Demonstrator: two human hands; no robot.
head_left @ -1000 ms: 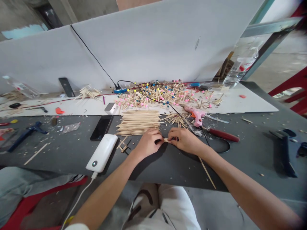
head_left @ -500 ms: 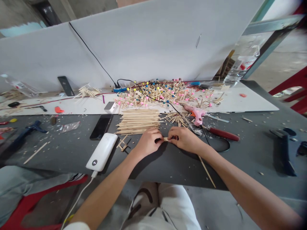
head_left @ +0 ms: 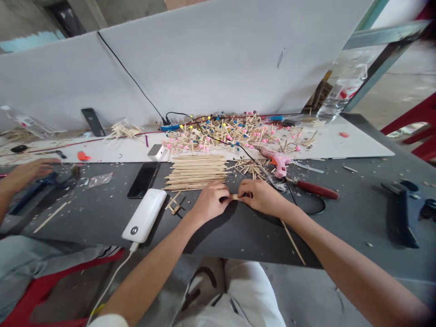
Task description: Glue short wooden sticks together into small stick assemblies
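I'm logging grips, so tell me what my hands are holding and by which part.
A short wooden piece, pinched toward its two ends by the left hand and the right hand; its tips are hidden.

Left grip [head_left: 211, 202], right grip [head_left: 260, 196], pinching apparently short sticks [head_left: 235, 197], glue gun [head_left: 281, 165] nearby

A white panel [head_left: 204, 68] crosses the upper frame; grey wall [head_left: 119, 11], upper left; dark grey table [head_left: 354, 222], centre; red chair [head_left: 413, 116], right edge; grey floor [head_left: 303, 295], lower right.
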